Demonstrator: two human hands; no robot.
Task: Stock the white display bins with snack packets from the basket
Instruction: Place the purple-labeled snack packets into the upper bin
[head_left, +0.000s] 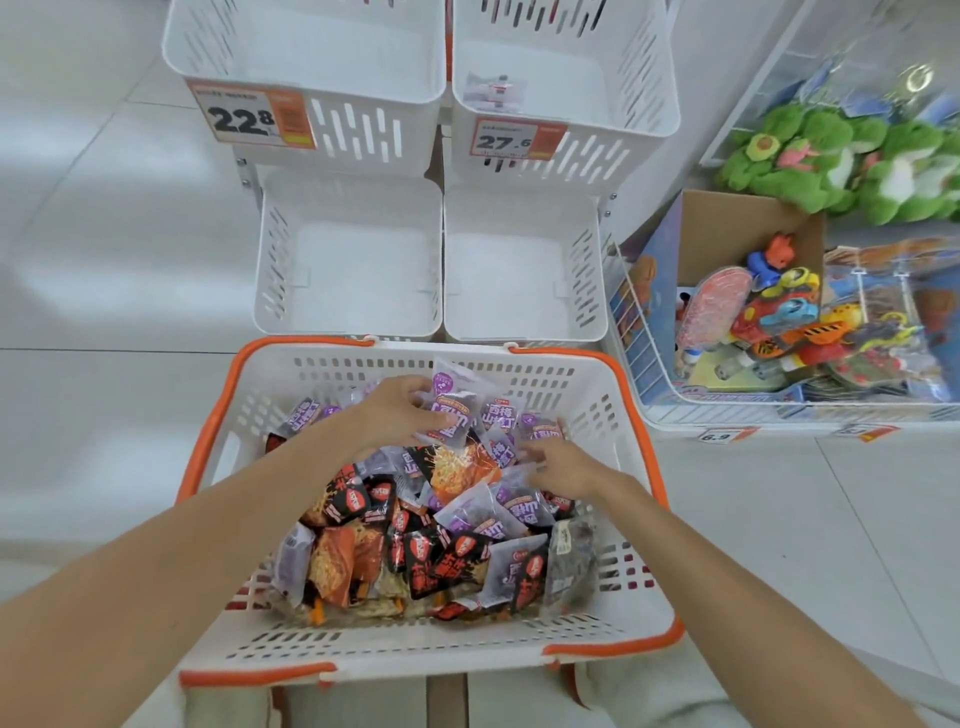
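Basket (332, 364) holds snack packets (441, 561); left hand (397, 410), fingers curled, pinches purple packets (452, 413) at twelve o'clock; right hand (566, 470) at two o'clock, fingers blurred, cannot tell.

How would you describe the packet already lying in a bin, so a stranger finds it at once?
Behind the orange-rimmed basket stand four white bins. In the upper right bin, tagged 27.6, a pale packet lies on its floor. It is the only packet in any bin.

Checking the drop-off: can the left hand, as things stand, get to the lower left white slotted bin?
Probably yes. The left hand, gripping purple snack packets, is by the far wall of the orange-rimmed white basket; the lower left white slotted bin stands open-topped beyond, nothing between.
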